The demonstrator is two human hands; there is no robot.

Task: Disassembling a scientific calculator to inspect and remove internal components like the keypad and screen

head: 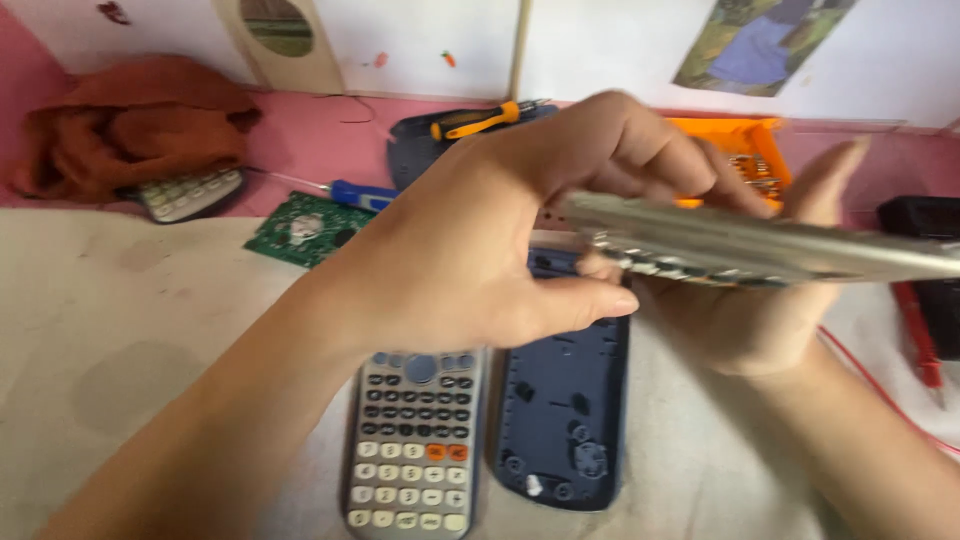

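My left hand (490, 240) and my right hand (760, 300) together hold a flat grey calculator front panel (760, 245) edge-on, blurred, above the table. The left fingers pinch its left end; the right palm cups it from behind. Below them lie a grey calculator (415, 440) with its keypad up and a dark blue calculator back shell (565, 410), inside up, side by side.
A green circuit board (305, 228), a blue-handled screwdriver (355, 193), an orange-handled screwdriver (480, 118), another dark shell (415, 140) and an orange bit case (750, 150) lie at the back. An orange-brown cloth (130, 115) covers another calculator (190, 192) at left. A black meter (925, 270) with red lead sits right.
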